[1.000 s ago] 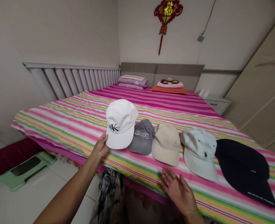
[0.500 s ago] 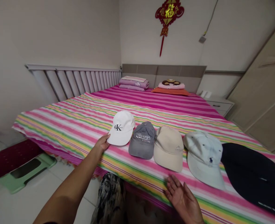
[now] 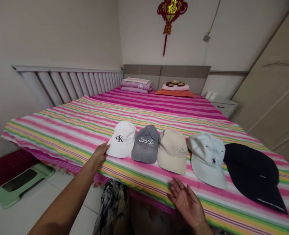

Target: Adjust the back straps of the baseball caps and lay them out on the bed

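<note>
A home bedroom, shown by the wide bed point(image 3: 156, 106), headboard point(image 3: 184, 76), folded bedding point(image 3: 136, 85) and bedside cabinet point(image 3: 222, 106).

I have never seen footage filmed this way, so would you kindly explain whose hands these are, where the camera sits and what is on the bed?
There is no machine here: the bare hands belong to the person wearing the camera on their head, so it looks forward and down over their own arms. On the striped bed cover lie five caps, left to right: a white cap, a gray cap, a beige cap, a pale cap and a black cap. The left hand holds the white cap's brim; the right hand is open, palm up, holding nothing.
</note>
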`<action>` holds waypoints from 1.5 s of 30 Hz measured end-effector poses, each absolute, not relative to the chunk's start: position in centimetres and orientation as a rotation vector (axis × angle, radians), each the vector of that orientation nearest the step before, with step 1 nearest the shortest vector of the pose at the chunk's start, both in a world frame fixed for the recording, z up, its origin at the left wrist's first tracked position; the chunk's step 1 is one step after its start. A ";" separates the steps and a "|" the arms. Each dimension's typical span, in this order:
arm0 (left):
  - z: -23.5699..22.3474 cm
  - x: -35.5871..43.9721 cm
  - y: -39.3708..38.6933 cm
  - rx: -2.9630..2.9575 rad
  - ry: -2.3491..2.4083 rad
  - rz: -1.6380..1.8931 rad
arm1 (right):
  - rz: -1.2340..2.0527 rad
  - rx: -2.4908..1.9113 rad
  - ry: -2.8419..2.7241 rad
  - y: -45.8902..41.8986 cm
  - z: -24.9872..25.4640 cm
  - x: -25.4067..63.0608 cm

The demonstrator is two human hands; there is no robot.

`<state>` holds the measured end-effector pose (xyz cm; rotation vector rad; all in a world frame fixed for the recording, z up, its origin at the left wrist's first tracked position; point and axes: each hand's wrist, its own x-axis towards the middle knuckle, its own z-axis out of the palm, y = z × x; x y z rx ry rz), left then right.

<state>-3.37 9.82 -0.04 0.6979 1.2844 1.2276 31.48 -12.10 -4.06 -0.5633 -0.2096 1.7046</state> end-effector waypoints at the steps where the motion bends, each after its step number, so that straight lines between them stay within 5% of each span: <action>1: -0.1 -3.4 9.7 0.730 1.313 1.223 | 1.705 -0.560 -0.210 -12.1 -4.0 31.5; 14: -0.3 -1.0 6.0 1.602 1.666 1.301 | 1.659 -0.987 -0.272 -9.8 -1.6 28.7; 23: -2.4 3.3 3.5 2.332 2.057 0.772 | 1.788 -1.075 -0.061 -2.1 -0.2 23.1; 30: -3.0 3.2 3.7 2.464 2.060 0.757 | 1.680 -1.065 0.070 -1.5 -1.0 21.6; 38: -2.8 3.1 3.1 2.285 1.869 1.145 | 1.574 -1.028 0.085 -5.5 -0.3 23.7; 45: -1.5 6.5 -0.3 0.760 1.282 0.971 | 1.368 -0.988 0.221 -7.6 0.1 29.1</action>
